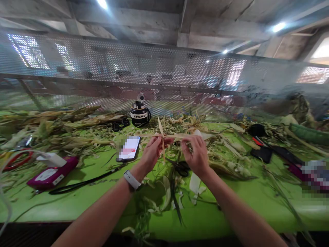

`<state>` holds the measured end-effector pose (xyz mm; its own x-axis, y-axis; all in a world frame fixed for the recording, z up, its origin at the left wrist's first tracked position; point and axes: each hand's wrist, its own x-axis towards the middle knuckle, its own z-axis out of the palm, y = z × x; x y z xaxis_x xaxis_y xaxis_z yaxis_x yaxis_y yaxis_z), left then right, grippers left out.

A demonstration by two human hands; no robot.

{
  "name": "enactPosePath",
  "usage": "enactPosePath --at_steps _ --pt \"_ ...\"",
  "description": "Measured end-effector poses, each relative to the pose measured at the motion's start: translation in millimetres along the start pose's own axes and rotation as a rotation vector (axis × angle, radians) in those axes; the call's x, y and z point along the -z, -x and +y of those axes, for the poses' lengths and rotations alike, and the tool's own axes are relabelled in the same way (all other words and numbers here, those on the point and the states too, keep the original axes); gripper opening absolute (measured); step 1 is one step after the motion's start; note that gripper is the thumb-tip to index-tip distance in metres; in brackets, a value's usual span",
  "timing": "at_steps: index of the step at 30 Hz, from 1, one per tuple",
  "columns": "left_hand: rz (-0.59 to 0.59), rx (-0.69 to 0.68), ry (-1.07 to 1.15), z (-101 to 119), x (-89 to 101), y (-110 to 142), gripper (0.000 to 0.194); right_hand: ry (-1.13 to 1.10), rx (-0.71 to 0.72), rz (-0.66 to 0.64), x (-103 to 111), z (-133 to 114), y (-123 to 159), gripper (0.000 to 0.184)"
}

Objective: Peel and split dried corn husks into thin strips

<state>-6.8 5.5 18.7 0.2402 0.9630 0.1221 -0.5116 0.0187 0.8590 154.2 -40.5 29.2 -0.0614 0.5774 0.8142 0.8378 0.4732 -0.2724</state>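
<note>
The left hand pinches the crossing of narrow, pale husk strips, one standing nearly upright, another running sideways. The right hand has thumb and fingers closed on the sideways length. Both hands are raised over the middle of the green table, between its near and far edges.

A pale watch circles the left wrist. Below the right hand lie black loops, perhaps scissor handles, though the hand partly covers them. Curled husk scraps are strewn from there toward the near edge. Just left of the left hand, a phone lies with its screen lit, and a black strap stretches from near it toward the left.

On the table's left side sits a purple power block with a white plug on top; an orange-red ring lies beyond it. A black bottle marked ENERGY stands near the far edge, beside a long heap of husks reaching toward the far left corner. Toward the right end is a dark flat case. A perforated screen rises behind the far edge.
</note>
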Motion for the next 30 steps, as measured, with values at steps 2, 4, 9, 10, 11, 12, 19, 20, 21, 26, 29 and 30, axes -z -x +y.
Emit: enactPosePath --at_steps 2,4,9,10,11,12,19,20,21,26,29,30 --pt "0.007 0.017 0.051 1 -4.1 3 0.018 -0.105 -0.027 -0.239 -5 -6 4 0.021" --pt "-0.002 0.018 0.07 1 -7.1 6 0.021 -0.224 -0.14 -0.468 -14 -11 10 0.024" --pt "-0.021 -0.026 0.0 -2 -7.7 7 0.033 -0.701 -0.395 -0.641 -30 -13 17 0.011" --pt "-0.01 -0.034 0.005 -2 -7.4 6 0.034 -0.732 -0.39 -0.646 -30 -12 17 0.007" --pt "0.002 -0.039 0.015 -2 -7.2 6 0.035 -0.728 -0.377 -0.654 -30 -11 16 0.006" --pt "0.012 -0.041 0.021 -2 -7.2 6 0.035 -0.703 -0.362 -0.662 -29 -11 16 0.008" --pt "0.065 -0.038 -0.143 -1 -6.8 8 0.031 -0.556 -0.231 -0.731 -21 -11 13 0.01" --pt "0.073 -0.048 -0.158 -1 -6.2 8 0.03 -0.523 -0.21 -0.72 -20 -12 12 0.01" --pt "0.077 -0.054 -0.165 -1 -5.5 8 0.03 -0.491 -0.189 -0.702 -20 -13 12 0.009" --pt "0.049 -0.022 -0.102 2 -3.4 5 0.029 -0.392 -0.141 -0.623 -22 -15 14 0.008" --pt "0.046 -0.004 -0.072 4 -2.7 4 0.03 -0.336 -0.183 -0.592 -23 -11 16 0.009" --pt "0.053 -0.001 -0.076 4 -2.4 4 0.03 -0.31 -0.173 -0.563 -23 -9 16 0.01"
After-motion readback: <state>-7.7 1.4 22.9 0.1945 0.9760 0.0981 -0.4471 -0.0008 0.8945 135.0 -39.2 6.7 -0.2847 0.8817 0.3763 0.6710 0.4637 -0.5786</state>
